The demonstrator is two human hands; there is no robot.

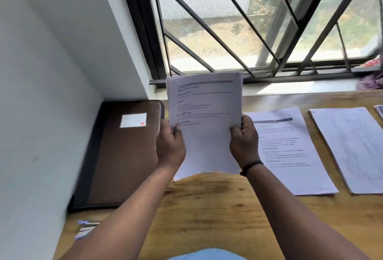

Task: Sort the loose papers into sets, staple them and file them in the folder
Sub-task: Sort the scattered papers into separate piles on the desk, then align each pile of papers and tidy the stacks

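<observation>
A set of printed white papers (205,110) is held upright above the wooden table (207,208), in front of the window. My left hand (171,145) grips its left edge and my right hand (244,141) grips its right edge, thumbs on the front. A brown folder (124,156) with a white label lies closed at the left, against the wall. To the right, a printed paper set (290,151) lies flat on the table, and a second paper set (352,147) lies further right.
A white wall (41,93) bounds the table on the left. A barred window (248,21) with a sill runs along the back. Small blue-and-white items (87,228), blurred, lie at the near left edge. A bit of cloth (371,81) sits on the sill at right.
</observation>
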